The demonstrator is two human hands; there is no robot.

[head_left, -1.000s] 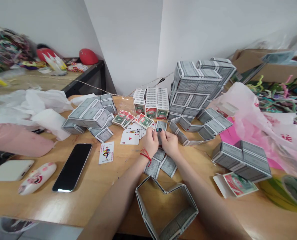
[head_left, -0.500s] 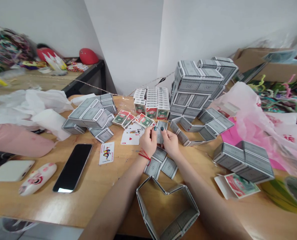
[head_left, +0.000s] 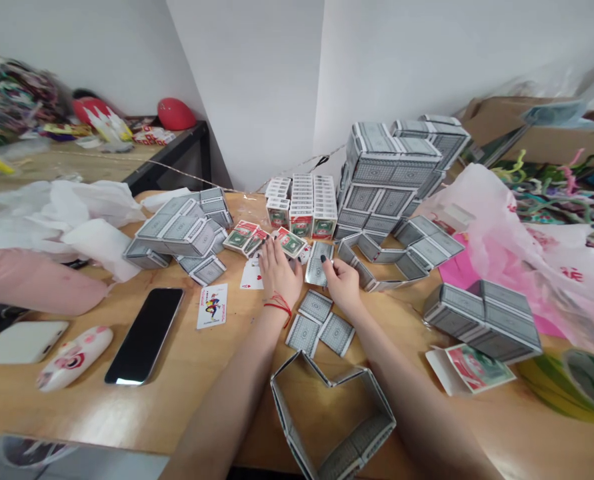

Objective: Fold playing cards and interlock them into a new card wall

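Observation:
My left hand (head_left: 280, 272), a red cord at its wrist, lies over face-up playing cards (head_left: 251, 275) with fingers stretched. It covers most of them. My right hand (head_left: 344, 285) pinches a grey-backed playing card (head_left: 319, 262) between thumb and fingers. Below it on the table lie several small folded card squares (head_left: 315, 306). Between my forearms stands a heart-shaped frame (head_left: 384, 400) built of folded cards. Card boxes (head_left: 289, 243) lie just beyond my left fingertips. A joker card (head_left: 211, 307) rests face up to the left.
Behind my right hand rises a tall stack of folded-card blocks (head_left: 397, 160), with a low card frame (head_left: 401, 260) before it. More card blocks stand left (head_left: 177, 230) and right (head_left: 481, 320). A phone (head_left: 145, 337), an opened card box (head_left: 477, 369) and yellow-green tape (head_left: 567, 380) lie nearby.
My hands have come apart. The left let go of the grey-backed card and moved left onto the face-up cards, its fingers now spread flat. The right still holds the card.

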